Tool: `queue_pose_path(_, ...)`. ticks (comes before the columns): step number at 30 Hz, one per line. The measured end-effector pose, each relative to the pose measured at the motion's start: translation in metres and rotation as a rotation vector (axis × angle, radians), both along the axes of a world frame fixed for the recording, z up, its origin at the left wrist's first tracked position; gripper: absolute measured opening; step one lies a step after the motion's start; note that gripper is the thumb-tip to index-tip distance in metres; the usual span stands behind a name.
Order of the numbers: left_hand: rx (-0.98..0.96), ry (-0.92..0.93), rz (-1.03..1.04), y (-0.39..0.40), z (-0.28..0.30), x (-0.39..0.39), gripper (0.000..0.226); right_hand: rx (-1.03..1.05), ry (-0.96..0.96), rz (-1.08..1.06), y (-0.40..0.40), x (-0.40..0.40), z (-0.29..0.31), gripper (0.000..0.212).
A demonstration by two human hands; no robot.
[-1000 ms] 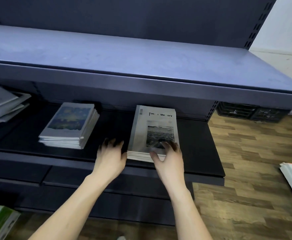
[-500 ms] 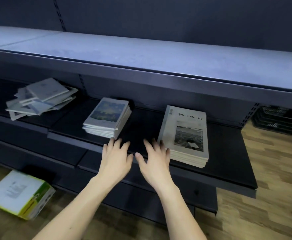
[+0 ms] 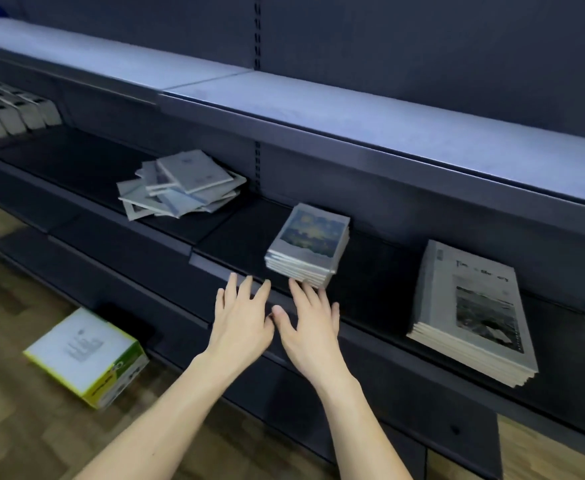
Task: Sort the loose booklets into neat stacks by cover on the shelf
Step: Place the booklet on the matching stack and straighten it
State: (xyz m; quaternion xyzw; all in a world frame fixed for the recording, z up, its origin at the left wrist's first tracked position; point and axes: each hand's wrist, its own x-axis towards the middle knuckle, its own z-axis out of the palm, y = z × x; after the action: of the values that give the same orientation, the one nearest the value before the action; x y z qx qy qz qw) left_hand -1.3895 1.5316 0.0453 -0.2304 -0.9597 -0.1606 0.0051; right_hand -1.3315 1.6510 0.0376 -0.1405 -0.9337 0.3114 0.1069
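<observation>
— Where are the booklets lying?

— All on the dark middle shelf (image 3: 370, 271). A loose pile of booklets (image 3: 180, 187) is sprawling at the far left, covers fanning out at different angles, so no single direction can be given. Right of it a neat stack with a blue-and-yellow painted cover (image 3: 308, 249) is sitting with its long axis running from the near shelf edge toward the back panel, tilting slightly rightward at the far end. At the near right a larger stack with a grey cover and a black-and-white photograph (image 3: 474, 313) is lying the same way, its title end pointing toward the back.

— And the hands?

— Both are hovering side by side over the shelf's front lip, palms down, fingers spreading straight, gripping nothing. The left hand (image 3: 242, 317) is pointing toward the back; the right hand (image 3: 310, 323) is reaching just under the near edge of the painted-cover stack, though contact cannot be told.

— Anything else?

— A white and green box (image 3: 86, 358) is lying on the wooden floor (image 3: 17, 393) at the near left.
</observation>
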Motion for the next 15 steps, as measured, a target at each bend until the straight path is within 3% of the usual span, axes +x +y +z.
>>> queue_pose_path(15, 0.068, -0.014, 0.137, -0.178, 0.006, -0.109, 0.058, -0.166, 0.0, 0.092, -0.175, -0.112, -0.001, 0.057)
